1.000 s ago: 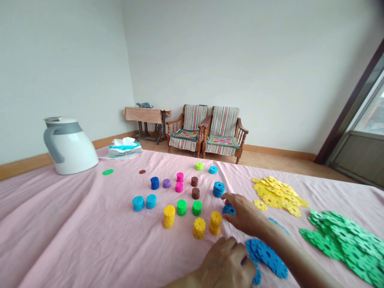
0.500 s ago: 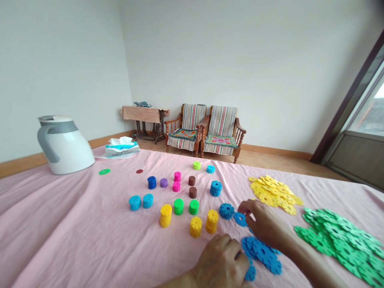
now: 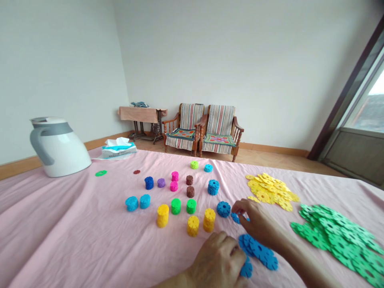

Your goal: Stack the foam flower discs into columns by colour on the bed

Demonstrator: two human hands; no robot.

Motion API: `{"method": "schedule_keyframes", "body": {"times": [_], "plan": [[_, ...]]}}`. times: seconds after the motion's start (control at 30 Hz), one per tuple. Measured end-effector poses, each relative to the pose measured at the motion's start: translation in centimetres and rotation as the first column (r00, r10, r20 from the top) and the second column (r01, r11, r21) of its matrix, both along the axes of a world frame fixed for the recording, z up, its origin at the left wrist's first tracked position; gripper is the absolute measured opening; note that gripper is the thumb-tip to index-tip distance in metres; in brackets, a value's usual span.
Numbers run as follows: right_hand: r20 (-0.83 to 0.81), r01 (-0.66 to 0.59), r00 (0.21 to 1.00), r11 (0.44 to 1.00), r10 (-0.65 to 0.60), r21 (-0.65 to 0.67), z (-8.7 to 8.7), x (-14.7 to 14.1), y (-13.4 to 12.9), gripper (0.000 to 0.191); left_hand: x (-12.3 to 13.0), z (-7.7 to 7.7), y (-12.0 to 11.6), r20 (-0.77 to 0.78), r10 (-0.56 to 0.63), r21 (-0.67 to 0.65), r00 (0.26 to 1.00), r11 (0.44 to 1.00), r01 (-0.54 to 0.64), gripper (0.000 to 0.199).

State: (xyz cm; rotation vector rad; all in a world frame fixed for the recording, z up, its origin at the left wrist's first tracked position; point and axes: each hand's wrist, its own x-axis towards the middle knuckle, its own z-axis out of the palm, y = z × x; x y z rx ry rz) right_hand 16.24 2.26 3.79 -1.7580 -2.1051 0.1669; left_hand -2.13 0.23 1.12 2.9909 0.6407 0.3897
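The right hand (image 3: 257,224) sits lower right of centre, its fingers (image 3: 241,205) curled in a narrow grip over a small blue plastic disc (image 3: 235,218) on the sheet; they touch it, but the hand hides part of it, so I cannot tell whether it is pinched. The left hand (image 3: 216,260) lies curled at the bottom edge, just beside a loose pile of blue discs (image 3: 255,247), and its grip cannot be made out. A short blue stack (image 3: 223,209) lies just left of the right hand. Small stacks in yellow (image 3: 163,215), green (image 3: 176,206), cyan (image 3: 131,203), pink (image 3: 173,186) and brown (image 3: 190,191) stand in rows across the centre of the pink bedsheet (image 3: 60,228). Heaped yellow discs (image 3: 270,191) and green discs (image 3: 336,236) lie toward the right. At the upper left stand a white kettle (image 3: 57,150) and a tissue box (image 3: 118,151), while two striped wooden armchairs (image 3: 204,128) stand against the far wall
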Motion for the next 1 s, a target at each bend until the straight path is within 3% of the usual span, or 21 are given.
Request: {"method": "schedule_keyframes", "body": {"times": [0.2, 0.43, 0.73, 1.0], "plan": [[0.081, 0.060, 0.995, 0.990, -0.049, -0.130, 0.7, 0.9, -0.3, 0.029, -0.1, 0.9, -0.3, 0.007, 0.050, -0.131, 0.999, 0.990, -0.048, 0.035], [0.021, 0.061, 0.998, 0.973, -0.058, -0.223, 0.6, 1.0, 0.1, 0.029, -0.2, 1.4, -0.4, 0.072, 0.062, -0.205, 0.995, 0.978, -0.046, 0.033], [-0.045, 0.016, 0.999, 0.987, -0.023, -0.162, 0.3, 1.1, 0.1, 0.028, -0.1, 1.0, -0.2, 0.123, 0.099, -0.272, 0.987, 0.960, -0.062, 0.029], [0.039, 0.128, 0.992, 0.986, -0.124, -0.108, 0.4, 0.8, 0.0, 0.015, -0.1, 1.0, -0.2, 0.134, 0.088, -0.274, 0.987, 0.961, -0.048, 0.030]]}}
